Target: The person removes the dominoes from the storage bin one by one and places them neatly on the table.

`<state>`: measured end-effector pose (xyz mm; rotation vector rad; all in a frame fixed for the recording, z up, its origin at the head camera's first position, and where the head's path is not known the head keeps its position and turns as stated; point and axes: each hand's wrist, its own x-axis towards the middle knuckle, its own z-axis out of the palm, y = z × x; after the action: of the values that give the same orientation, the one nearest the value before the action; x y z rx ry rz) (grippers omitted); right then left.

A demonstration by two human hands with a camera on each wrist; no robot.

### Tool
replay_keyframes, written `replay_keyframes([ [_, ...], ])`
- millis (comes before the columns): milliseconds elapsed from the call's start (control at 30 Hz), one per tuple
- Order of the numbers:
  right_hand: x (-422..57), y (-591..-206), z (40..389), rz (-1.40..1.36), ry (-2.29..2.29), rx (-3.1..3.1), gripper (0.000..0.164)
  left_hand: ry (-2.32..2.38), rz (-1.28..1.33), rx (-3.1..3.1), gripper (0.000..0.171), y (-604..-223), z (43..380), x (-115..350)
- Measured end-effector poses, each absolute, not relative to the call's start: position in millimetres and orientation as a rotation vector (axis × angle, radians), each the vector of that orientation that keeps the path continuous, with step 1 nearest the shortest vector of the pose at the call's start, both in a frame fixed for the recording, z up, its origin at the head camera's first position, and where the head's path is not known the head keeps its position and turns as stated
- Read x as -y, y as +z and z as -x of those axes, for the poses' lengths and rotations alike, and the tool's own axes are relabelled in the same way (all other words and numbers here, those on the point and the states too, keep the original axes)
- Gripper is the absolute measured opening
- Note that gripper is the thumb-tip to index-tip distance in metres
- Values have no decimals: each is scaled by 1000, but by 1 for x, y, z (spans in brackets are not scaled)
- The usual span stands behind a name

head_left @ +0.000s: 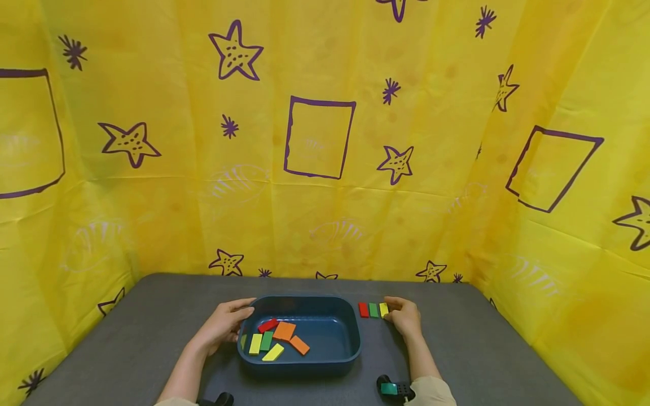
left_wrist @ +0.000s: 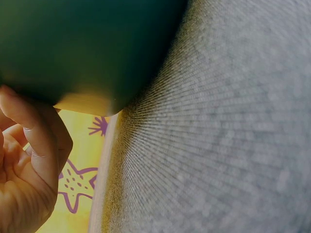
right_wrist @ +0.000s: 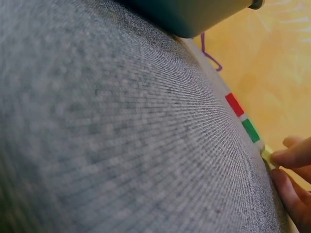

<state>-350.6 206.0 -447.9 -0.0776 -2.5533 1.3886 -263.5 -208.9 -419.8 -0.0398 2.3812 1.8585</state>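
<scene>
Three small blocks, a red block (head_left: 363, 310), a green block (head_left: 374, 310) and a yellow block (head_left: 383, 309), made a short row on the gray counter (head_left: 447, 327), just to the right of a dark blue bin (head_left: 299, 369); the right hand (head_left: 404, 317) was at the yellow block, last on the right, its grip clamped on it between finger and thumb; the left hand (head_left: 223, 322) held the bin's opposite end, its grip clamped on the rim and end wall (loose orange, red, green and yellow pieces (head_left: 299, 345) lay inside, mostly toward that end); a patterned yellow curtain (head_left: 325, 237) hung behind.

The likeliest mishap was a row knocked askew: a grip so close to the green block could have nudged it, had the pinch pressed leftward or slipped off the yellow block; a push from the left hand seemed a lesser danger, as a slide to the right could have carried the bin into the red block, the nearest of the three; the yellow block's long axis ran front to back, roughly parallel to its two neighbors and across the bin's own left-to-right length; its far end pointed at the curtain; whether it touched the green block, or rested fully on the counter, could not be told.
</scene>
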Motion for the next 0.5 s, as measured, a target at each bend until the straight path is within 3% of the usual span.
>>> replay_keyframes([
  [500, -207, -448, 350, 91, 1406, 2542, 46, 1861, 62, -2391, 51, -418, 263, 208],
])
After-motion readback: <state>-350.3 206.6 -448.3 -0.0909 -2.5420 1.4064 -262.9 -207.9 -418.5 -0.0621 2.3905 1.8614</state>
